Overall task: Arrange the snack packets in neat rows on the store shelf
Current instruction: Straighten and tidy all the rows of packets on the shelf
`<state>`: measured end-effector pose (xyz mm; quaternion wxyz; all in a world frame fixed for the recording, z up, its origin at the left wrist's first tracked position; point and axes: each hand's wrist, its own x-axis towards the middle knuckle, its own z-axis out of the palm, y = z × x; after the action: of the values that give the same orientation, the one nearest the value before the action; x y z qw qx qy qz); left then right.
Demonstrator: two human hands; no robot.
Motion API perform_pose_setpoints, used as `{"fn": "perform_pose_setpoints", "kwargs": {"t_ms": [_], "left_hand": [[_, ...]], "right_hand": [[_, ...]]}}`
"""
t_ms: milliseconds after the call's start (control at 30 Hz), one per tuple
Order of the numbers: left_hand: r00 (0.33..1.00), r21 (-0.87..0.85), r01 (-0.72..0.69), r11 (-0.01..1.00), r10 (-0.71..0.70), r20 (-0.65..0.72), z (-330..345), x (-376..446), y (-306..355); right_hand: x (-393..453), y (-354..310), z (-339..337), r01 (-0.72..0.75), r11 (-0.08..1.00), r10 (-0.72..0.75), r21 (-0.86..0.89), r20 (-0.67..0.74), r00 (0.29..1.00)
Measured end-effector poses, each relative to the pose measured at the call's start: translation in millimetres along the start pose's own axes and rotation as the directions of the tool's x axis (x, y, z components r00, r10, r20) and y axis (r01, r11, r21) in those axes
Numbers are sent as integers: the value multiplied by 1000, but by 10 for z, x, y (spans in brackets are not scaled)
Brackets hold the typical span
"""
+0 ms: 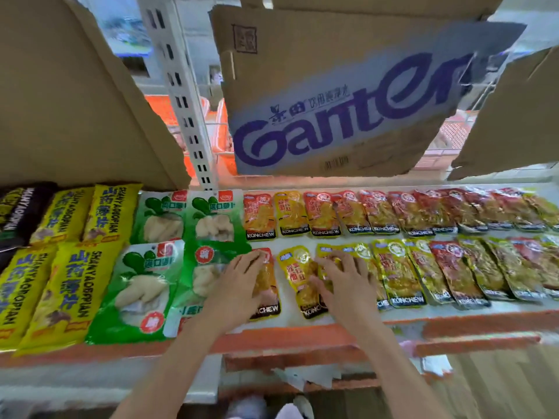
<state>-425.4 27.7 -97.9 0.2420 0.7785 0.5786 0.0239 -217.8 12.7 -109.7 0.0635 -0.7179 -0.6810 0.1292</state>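
Shelf: white store shelf (447, 313) with an orange front edge.
Left end: yellow plastic packets (65, 293) in two rows, one black packet (18, 211) at the far left.
Middle: four green plastic packets (142, 290), two far, two near.
Right: small orange and yellow "KONCHEW" snack packets (402, 272) in a far row and a near row, overlapping sideways.

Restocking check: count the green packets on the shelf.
4. Two in the back row, back left and back right; two in front, front left and front right, partly under the left hand.
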Motion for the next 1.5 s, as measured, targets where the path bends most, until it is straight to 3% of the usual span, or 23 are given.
{"fn": "perform_pose_setpoints", "kwargs": {"t_ms": [333,467,633,700,800,867,1000,1200,1500], "left_hand": [[999,38,41,998,-42,19,24,21,-79],[999,90,21,996,-24,36,51,-5,-58],[999,132,29,991,-31,13,69,-16,-16],[997,94,52,994,-46,-63,74,0,49],[965,43,18,999,-7,-260,164,31,247],[947,-12,-35,999,29,-319,228,69,398],[978,74,6,997,9,-206,381,176,443],[982,-118,0,993,-22,-189,436,189,312],[984,-82,46,996,-59,-168,432,159,332]], "right_hand": [[-11,10,63,0,1000,1,9,-100,995],[-15,-15,119,0,1000,1,3,-203,979],[75,60,31,37,998,-28,56,-161,987],[113,136,-19,74,993,-53,94,-204,977],[133,303,-72,111,993,-105,49,-103,989],[135,400,-99,127,990,-124,62,-60,990],[149,505,-83,147,981,-140,130,-62,988],[116,549,46,104,986,-70,127,-244,967],[114,552,43,107,989,-73,105,-283,956]]}}
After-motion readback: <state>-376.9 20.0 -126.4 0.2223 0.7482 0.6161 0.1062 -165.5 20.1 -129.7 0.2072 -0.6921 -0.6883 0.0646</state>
